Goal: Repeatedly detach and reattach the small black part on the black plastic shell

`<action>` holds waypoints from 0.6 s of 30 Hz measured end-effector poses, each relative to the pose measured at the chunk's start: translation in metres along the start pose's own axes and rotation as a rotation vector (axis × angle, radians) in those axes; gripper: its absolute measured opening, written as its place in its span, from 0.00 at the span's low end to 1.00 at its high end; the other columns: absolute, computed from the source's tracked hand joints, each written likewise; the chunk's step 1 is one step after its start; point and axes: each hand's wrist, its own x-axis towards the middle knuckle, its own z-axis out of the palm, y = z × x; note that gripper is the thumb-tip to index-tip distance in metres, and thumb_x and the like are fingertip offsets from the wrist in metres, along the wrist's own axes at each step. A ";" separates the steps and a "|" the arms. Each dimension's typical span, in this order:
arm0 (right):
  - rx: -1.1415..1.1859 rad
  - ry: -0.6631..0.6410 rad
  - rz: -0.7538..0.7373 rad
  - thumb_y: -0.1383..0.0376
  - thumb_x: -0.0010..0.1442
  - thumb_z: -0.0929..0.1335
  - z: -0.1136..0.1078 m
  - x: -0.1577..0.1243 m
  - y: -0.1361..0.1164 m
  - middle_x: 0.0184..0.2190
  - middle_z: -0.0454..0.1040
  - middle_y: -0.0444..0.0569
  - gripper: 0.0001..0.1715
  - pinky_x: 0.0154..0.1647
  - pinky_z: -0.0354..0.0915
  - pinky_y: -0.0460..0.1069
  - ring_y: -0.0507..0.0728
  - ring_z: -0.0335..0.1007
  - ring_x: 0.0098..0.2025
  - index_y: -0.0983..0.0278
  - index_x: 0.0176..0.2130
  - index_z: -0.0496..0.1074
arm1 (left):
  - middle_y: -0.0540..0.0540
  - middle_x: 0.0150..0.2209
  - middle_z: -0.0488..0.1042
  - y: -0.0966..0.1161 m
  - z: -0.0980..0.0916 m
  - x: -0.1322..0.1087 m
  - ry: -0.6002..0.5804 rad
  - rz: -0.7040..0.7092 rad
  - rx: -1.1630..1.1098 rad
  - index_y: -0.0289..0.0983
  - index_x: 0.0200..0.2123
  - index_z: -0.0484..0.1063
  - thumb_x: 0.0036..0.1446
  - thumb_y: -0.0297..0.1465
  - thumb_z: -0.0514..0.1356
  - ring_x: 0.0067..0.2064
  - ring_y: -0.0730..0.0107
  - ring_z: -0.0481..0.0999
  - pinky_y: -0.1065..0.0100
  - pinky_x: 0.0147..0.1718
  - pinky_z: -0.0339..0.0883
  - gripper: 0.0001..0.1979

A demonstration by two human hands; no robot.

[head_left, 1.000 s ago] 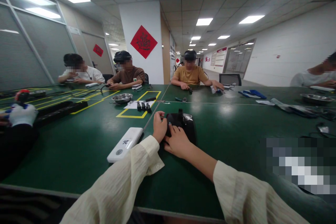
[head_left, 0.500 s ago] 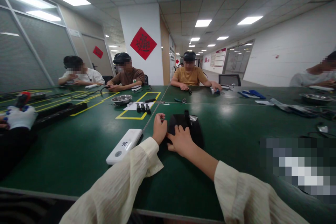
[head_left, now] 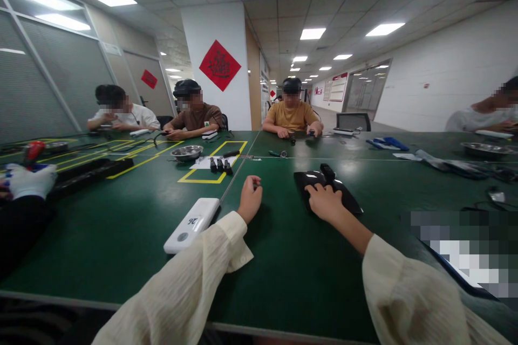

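My left hand (head_left: pixel 250 198) rests on the green table with its fingers curled in. What it holds, if anything, is hidden. Out to the right, my right hand (head_left: pixel 325 202) has its fingers over the near edge of a glossy black panel (head_left: pixel 343 197); its thumb is out of sight. The panel is slightly curved, and a small black block stands up from its far side. To the left of my left hand lies a white slab-shaped device (head_left: pixel 192 225) marked 26, apart from the hand.
Several small black parts (head_left: pixel 220 165) and a black-handled tool (head_left: pixel 232 154) lie by a yellow-taped rectangle, near a metal bowl (head_left: pixel 188 153). Green-handled pliers (head_left: pixel 278 154) lie farther off. At left a co-worker's gloved hand (head_left: pixel 32 180) holds a red tool. Other people sit around the table.
My right hand has moved right, away from my left hand, and the black panel has shifted and turned with it. My left hand stays curled in nearly the same place.
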 end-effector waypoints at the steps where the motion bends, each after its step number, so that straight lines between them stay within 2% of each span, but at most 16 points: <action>1: 0.009 0.000 0.041 0.60 0.63 0.53 0.001 0.002 0.005 0.54 0.63 0.61 0.26 0.45 0.55 0.66 0.70 0.58 0.53 0.59 0.57 0.61 | 0.51 0.30 0.65 0.000 0.000 0.000 0.000 -0.004 -0.003 0.38 0.31 0.65 0.43 0.18 0.52 0.33 0.71 0.67 0.68 0.36 0.63 0.12; 4: 0.038 -0.050 0.104 0.45 0.60 0.52 0.005 0.006 0.013 0.59 0.56 0.63 0.37 0.49 0.50 0.71 0.73 0.51 0.58 0.61 0.60 0.56 | 0.51 0.29 0.65 0.000 0.000 0.000 -0.002 -0.016 0.001 0.38 0.31 0.65 0.43 0.18 0.52 0.33 0.71 0.66 0.68 0.35 0.62 0.12; 6: 0.045 -0.108 0.134 0.41 0.57 0.52 0.006 0.007 0.014 0.63 0.48 0.64 0.43 0.51 0.45 0.73 0.74 0.43 0.62 0.61 0.63 0.51 | 0.51 0.29 0.65 0.001 0.000 0.000 -0.005 -0.024 0.008 0.38 0.30 0.65 0.43 0.18 0.52 0.33 0.71 0.66 0.67 0.35 0.62 0.12; 8: 0.048 -0.161 0.165 0.43 0.58 0.53 0.006 0.008 0.013 0.65 0.43 0.64 0.42 0.52 0.43 0.74 0.74 0.39 0.64 0.61 0.64 0.48 | 0.51 0.29 0.65 0.002 -0.001 0.000 -0.008 -0.034 0.012 0.38 0.30 0.65 0.43 0.17 0.52 0.33 0.71 0.66 0.67 0.36 0.62 0.12; 10: 0.055 -0.187 0.193 0.47 0.59 0.54 0.005 0.009 0.014 0.65 0.43 0.63 0.39 0.52 0.43 0.74 0.73 0.38 0.64 0.60 0.64 0.48 | 0.51 0.29 0.65 0.003 -0.001 0.000 -0.014 -0.047 0.014 0.38 0.30 0.64 0.43 0.17 0.52 0.33 0.71 0.66 0.67 0.36 0.62 0.12; 18: 0.052 -0.166 0.344 0.50 0.59 0.56 0.009 0.018 0.041 0.65 0.43 0.62 0.37 0.55 0.43 0.70 0.71 0.39 0.65 0.59 0.64 0.49 | 0.52 0.29 0.64 0.003 0.000 0.000 -0.045 -0.037 0.013 0.37 0.31 0.64 0.44 0.18 0.52 0.32 0.72 0.66 0.69 0.33 0.62 0.12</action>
